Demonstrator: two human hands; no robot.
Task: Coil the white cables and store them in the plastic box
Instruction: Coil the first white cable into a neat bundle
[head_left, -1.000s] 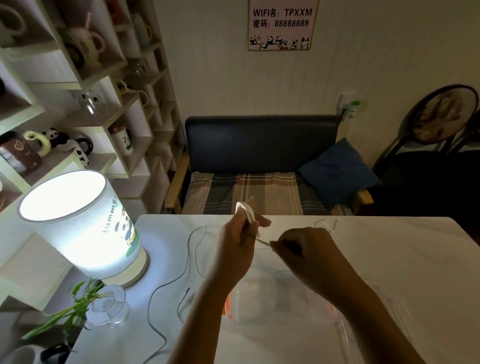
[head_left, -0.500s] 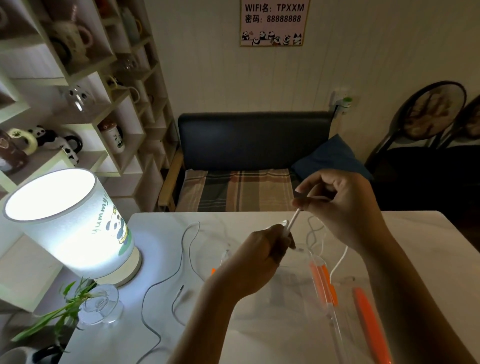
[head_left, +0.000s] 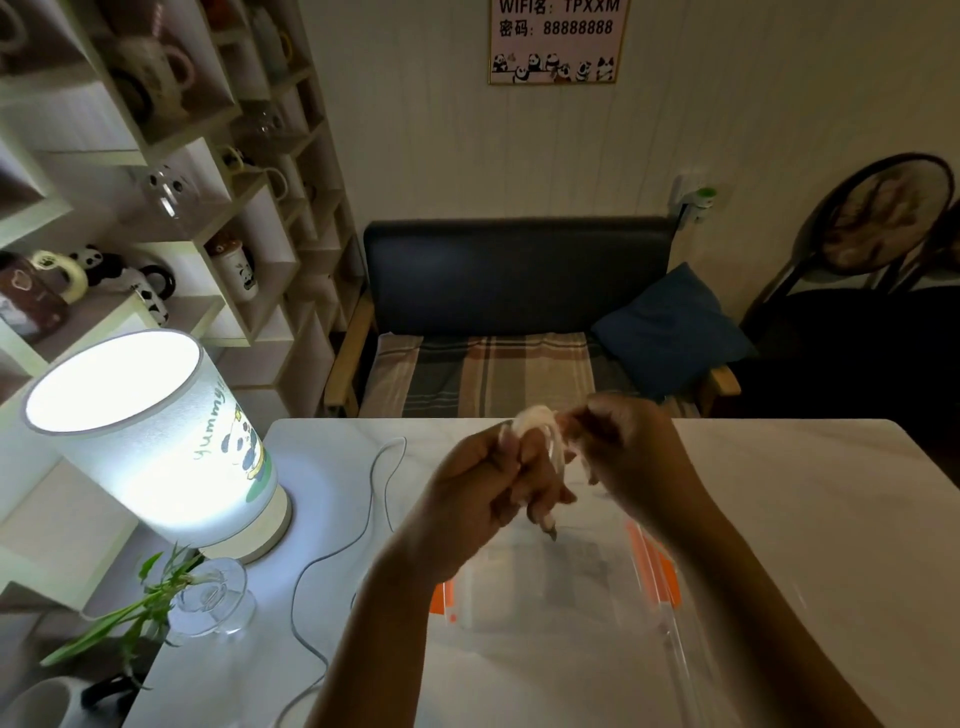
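Above the white table (head_left: 810, 499) my left hand (head_left: 483, 493) grips a small coil of white cable (head_left: 540, 426), its loops showing over my fingers. My right hand (head_left: 623, 457) is close against it on the right, fingers curled around the cable's free end; the picture is blurred there. Below my hands lies the clear plastic box (head_left: 550, 587) with orange clips (head_left: 654, 566). A second thin cable (head_left: 363, 519) trails across the table to the left of my left forearm.
A lit lamp (head_left: 150, 436) stands at the table's left, with a glass vase and green plant (head_left: 208, 597) in front of it. Shelves with mugs fill the left wall. A dark sofa (head_left: 519, 291) sits behind the table.
My right hand came down from its raised position and moved left to meet my left hand. The cable is now bunched in loops between both hands.
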